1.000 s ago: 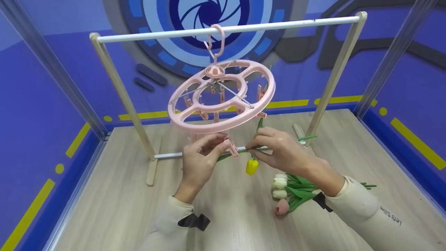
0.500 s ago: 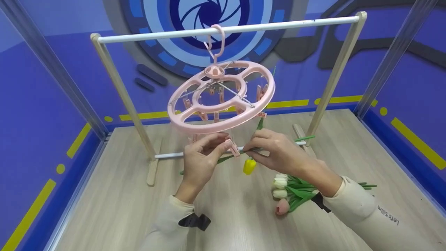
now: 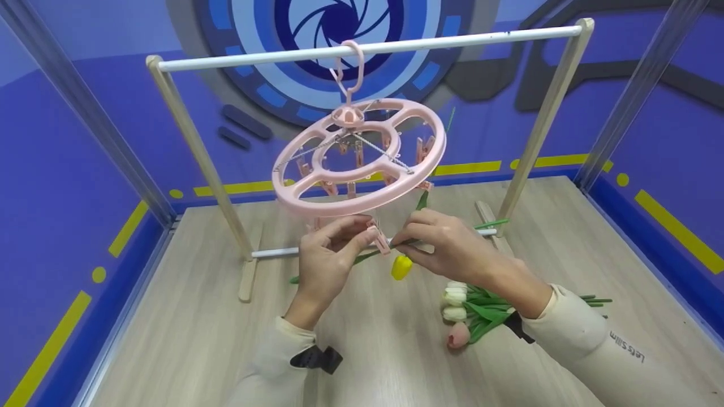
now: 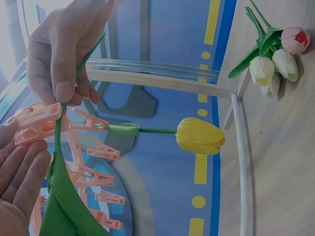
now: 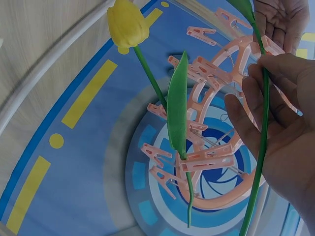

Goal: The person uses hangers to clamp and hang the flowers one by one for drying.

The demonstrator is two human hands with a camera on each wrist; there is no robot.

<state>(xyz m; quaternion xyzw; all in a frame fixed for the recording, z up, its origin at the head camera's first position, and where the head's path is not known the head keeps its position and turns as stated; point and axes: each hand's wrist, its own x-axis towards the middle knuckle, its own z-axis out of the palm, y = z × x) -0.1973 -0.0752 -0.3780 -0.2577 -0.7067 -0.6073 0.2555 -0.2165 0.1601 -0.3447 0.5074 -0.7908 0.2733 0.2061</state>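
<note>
On the near tabletop [image 3: 373, 350], at the person's right: a small bunch of loose tulips, white heads [image 3: 454, 297] and one pink head [image 3: 459, 335], partly hidden by the right forearm.

Above the table: left hand [image 3: 325, 257], fingers and thumb clamped on a pink clip [image 4: 40, 117] hanging at the near side of the hanger. Right hand [image 3: 452, 240], thumb and fingers pinching a green stem [image 4: 58, 130] just beside that clip. The stem crosses the clip's tip; whether the clip bites it cannot be told. A broad leaf [image 4: 66, 201] belongs to this stem; its bloom is out of sight.

Beside the hands: one yellow tulip [image 3: 401, 267], head downward, its stem caught in a neighbouring clip.

Beyond: round pink hanger [image 3: 353, 206], tilted, further clips beneath it, hooked over a white bar [image 3: 452, 43] between wooden posts [image 3: 546, 124]. Last, a blue-purple wall [image 3: 113, 102].

Step in hand, by judgement: fitting the stem to the clip. Next move calls for the stem to be well seated between the clip's ends, the left fingers easing their squeeze, the right fingers letting go only once it holds.
</note>
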